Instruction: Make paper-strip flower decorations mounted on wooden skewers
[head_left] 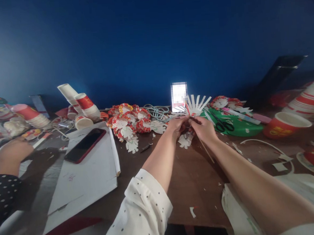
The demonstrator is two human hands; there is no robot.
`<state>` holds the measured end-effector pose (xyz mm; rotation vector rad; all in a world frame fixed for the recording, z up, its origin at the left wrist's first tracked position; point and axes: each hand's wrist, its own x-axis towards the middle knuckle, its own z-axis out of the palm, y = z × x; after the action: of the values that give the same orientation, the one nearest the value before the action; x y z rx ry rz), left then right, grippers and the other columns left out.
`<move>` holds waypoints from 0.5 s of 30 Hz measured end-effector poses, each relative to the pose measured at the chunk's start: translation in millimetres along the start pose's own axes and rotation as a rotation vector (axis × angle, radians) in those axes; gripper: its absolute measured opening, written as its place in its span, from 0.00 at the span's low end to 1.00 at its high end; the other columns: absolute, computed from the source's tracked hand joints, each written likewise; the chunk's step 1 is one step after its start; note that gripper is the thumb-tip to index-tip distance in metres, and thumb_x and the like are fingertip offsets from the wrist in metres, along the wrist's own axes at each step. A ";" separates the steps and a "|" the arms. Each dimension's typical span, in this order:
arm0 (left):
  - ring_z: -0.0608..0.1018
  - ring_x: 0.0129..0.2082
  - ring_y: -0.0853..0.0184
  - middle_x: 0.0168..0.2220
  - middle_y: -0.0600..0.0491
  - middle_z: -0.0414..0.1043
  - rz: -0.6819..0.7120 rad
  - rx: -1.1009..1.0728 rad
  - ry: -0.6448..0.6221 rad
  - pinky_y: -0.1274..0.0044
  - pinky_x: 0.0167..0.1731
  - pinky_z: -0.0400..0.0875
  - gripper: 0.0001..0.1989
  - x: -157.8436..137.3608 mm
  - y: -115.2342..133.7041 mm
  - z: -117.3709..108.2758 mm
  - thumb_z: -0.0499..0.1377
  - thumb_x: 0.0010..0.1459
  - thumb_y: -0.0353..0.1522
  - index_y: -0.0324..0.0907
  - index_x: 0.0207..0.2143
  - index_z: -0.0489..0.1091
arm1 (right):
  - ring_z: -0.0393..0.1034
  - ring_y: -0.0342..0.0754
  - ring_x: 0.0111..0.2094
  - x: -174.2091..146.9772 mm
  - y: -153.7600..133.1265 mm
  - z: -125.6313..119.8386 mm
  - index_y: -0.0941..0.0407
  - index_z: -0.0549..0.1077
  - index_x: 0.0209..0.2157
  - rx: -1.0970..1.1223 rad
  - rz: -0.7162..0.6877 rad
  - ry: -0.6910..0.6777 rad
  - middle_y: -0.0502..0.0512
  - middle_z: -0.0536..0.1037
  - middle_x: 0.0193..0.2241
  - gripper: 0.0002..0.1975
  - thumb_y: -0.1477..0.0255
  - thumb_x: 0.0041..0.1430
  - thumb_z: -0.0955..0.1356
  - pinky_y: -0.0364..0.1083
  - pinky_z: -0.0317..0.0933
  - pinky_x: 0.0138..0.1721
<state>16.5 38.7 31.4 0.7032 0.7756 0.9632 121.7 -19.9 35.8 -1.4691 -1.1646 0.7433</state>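
My left hand [177, 126] and my right hand [204, 129] meet above the dark table, fingers closed on a paper cup cut into splayed white strips [197, 105]. Its base is hidden behind my fingers. One long narrow strip [207, 151] hangs down beneath my right hand. Just below the hands lies a white paper cutout with a scalloped edge [185, 140]. Black-handled scissors [224, 126] rest to the right on a green sheet [250, 129]. Left of my hands is a pile of red, orange and white paper cutouts [125, 121].
A phone [86, 145] lies on a white board [88, 177] at left. Paper cups [86, 106] stand behind it; a red cup [286, 124] is at right. A lit screen [179, 98] stands at the back. Another person's hand [13, 152] works at far left.
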 end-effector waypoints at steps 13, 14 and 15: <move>0.68 0.16 0.74 0.19 0.55 0.67 -0.007 -0.002 -0.065 0.79 0.20 0.67 0.12 5.1 -4.3 -4.2 0.71 0.52 0.32 0.34 0.28 0.71 | 0.71 0.47 0.22 2.9 -1.3 -8.9 0.58 0.82 0.36 0.057 0.034 -0.093 0.52 0.78 0.21 0.15 0.63 0.48 0.73 0.45 0.64 0.23; 0.69 0.16 0.73 0.19 0.55 0.68 -0.006 -0.006 -0.068 0.79 0.20 0.67 0.13 5.5 -4.7 -4.5 0.71 0.51 0.33 0.35 0.28 0.71 | 0.71 0.47 0.22 3.2 -0.5 -9.2 0.57 0.83 0.36 0.064 0.031 -0.103 0.52 0.79 0.21 0.16 0.63 0.48 0.73 0.45 0.64 0.23; 0.69 0.16 0.73 0.19 0.55 0.68 -0.003 -0.009 -0.068 0.78 0.21 0.68 0.13 5.6 -4.9 -4.7 0.71 0.51 0.33 0.35 0.28 0.71 | 0.71 0.47 0.22 3.5 0.4 -9.4 0.57 0.83 0.36 0.071 0.030 -0.110 0.52 0.79 0.21 0.16 0.62 0.48 0.74 0.45 0.64 0.23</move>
<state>16.7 42.6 23.5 0.7228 0.7124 0.9351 131.5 -19.9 38.1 -1.4040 -1.1891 0.8867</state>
